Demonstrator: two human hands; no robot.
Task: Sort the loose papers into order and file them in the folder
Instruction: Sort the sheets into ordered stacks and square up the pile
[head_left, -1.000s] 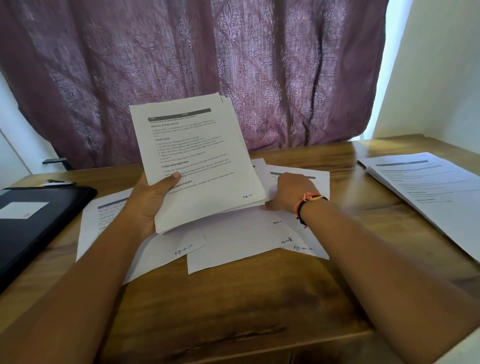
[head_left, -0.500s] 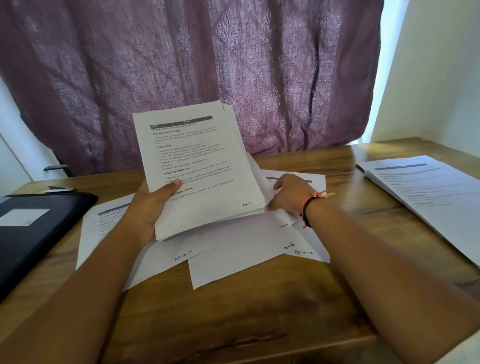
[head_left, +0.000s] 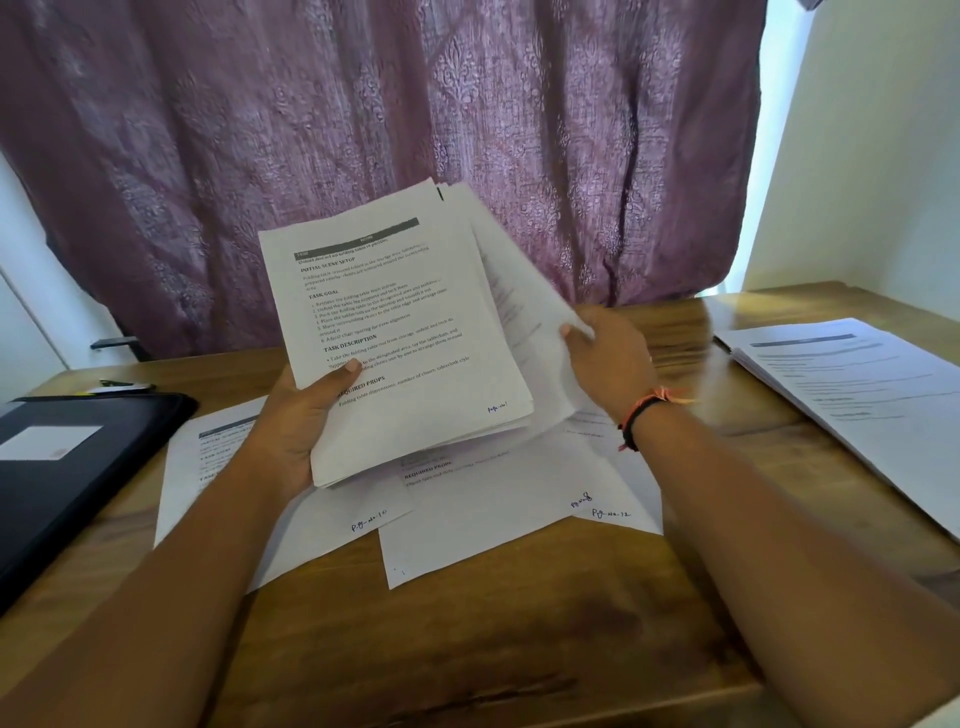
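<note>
My left hand (head_left: 296, 426) grips a stack of printed sheets (head_left: 405, 332) by its lower left corner, holding it tilted above the table, page 1 on top. My right hand (head_left: 608, 358) pinches the edge of one sheet (head_left: 524, 322) and holds it raised behind the right side of the stack; it is blurred. Several loose sheets (head_left: 498, 514) with handwritten page numbers lie spread on the wooden table (head_left: 467, 639) under the stack. A black folder (head_left: 62, 467) lies closed at the left edge.
A second pile of printed papers (head_left: 852, 395) lies at the right end of the table. A pen (head_left: 124, 385) rests behind the folder. A purple curtain (head_left: 363, 130) hangs just past the table's far edge.
My right hand has lifted one sheet off the table and brought it up behind the held stack. The stack in my left hand has stayed about where it was.
</note>
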